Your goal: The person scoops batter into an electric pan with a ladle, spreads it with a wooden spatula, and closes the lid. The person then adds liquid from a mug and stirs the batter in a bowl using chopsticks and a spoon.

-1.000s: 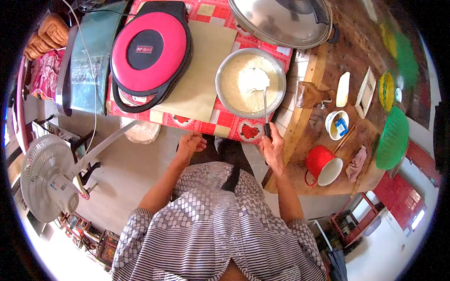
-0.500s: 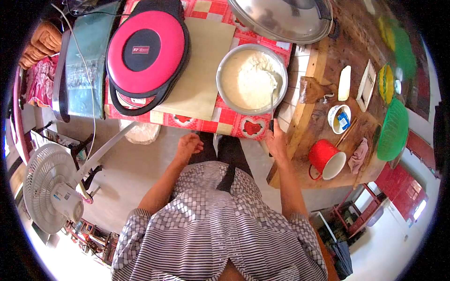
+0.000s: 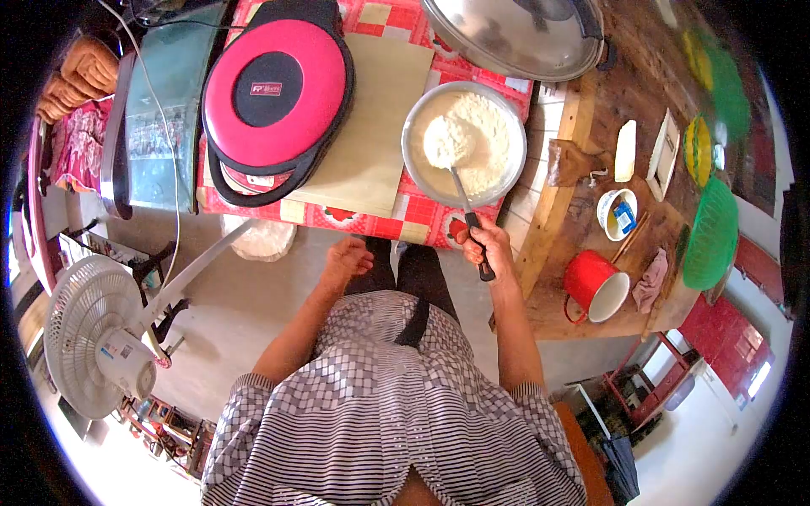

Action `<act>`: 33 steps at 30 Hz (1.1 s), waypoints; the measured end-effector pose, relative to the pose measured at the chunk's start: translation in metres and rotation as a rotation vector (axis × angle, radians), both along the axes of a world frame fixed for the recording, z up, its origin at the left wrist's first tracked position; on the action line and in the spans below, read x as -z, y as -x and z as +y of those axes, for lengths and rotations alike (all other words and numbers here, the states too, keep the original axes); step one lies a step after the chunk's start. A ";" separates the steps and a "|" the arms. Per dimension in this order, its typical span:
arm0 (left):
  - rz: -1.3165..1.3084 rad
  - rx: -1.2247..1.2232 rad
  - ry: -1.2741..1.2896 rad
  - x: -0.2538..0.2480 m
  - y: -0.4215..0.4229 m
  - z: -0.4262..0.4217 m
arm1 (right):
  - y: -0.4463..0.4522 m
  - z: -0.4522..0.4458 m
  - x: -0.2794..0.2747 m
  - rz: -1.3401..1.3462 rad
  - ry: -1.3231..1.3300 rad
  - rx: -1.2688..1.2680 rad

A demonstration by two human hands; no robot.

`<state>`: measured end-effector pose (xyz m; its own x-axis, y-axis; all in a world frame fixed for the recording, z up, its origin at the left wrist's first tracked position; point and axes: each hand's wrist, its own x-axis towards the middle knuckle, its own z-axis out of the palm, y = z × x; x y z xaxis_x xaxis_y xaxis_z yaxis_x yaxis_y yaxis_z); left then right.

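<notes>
My right hand (image 3: 489,244) is closed around the black handle of a ladle (image 3: 463,196). The ladle's round head is heaped with pale, lumpy flour mixture (image 3: 494,126) and sits inside a metal bowl (image 3: 521,156). More of this mixture, partly wet and partly crumbly, fills the bowl, which stands on a red patterned tablecloth (image 3: 413,232). My left hand (image 3: 346,260) hangs just off the table's front edge. Its fingers are loosely curled and slightly apart, with nothing visible in them.
A pink electric griddle (image 3: 312,101) stands left of the bowl on a beige board (image 3: 392,76). Behind is a large metal lid (image 3: 515,38). On the wooden table at right are a red mug (image 3: 586,278), a small bowl (image 3: 609,232) and a green basket (image 3: 709,236). A fan (image 3: 93,337) stands at left.
The ladle head has moved from the bowl's right side toward its left-centre, carrying a heap of mixture. My right hand has risen slightly and tilted the handle. My left hand stays nearly where it was.
</notes>
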<state>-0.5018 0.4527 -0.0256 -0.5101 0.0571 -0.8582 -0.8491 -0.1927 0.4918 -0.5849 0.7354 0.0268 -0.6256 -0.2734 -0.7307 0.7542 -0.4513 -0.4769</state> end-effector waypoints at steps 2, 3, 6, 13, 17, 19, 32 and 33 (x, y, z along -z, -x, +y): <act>0.011 -0.009 -0.005 0.000 0.002 -0.004 | -0.001 -0.004 -0.019 0.077 -0.114 -0.021; 0.017 -0.012 -0.009 0.001 0.004 -0.005 | -0.002 -0.005 -0.026 0.116 -0.174 -0.030; 0.032 0.021 -0.007 -0.002 0.010 -0.003 | -0.009 -0.001 -0.034 0.163 -0.373 -0.091; 0.070 0.004 -0.049 -0.007 0.009 -0.001 | 0.002 0.014 -0.025 0.769 -1.269 -0.517; 0.012 0.050 -0.008 -0.003 0.007 -0.007 | 0.030 0.021 0.004 0.862 -1.638 -0.717; 0.009 0.043 -0.002 -0.003 0.004 -0.012 | 0.037 0.030 0.017 0.767 -1.782 -0.878; 0.019 0.061 -0.050 -0.001 0.008 -0.005 | -0.008 0.029 -0.019 0.191 -1.055 -0.596; 0.022 0.064 -0.060 -0.002 0.009 -0.004 | -0.010 0.028 -0.021 0.153 -0.926 -0.537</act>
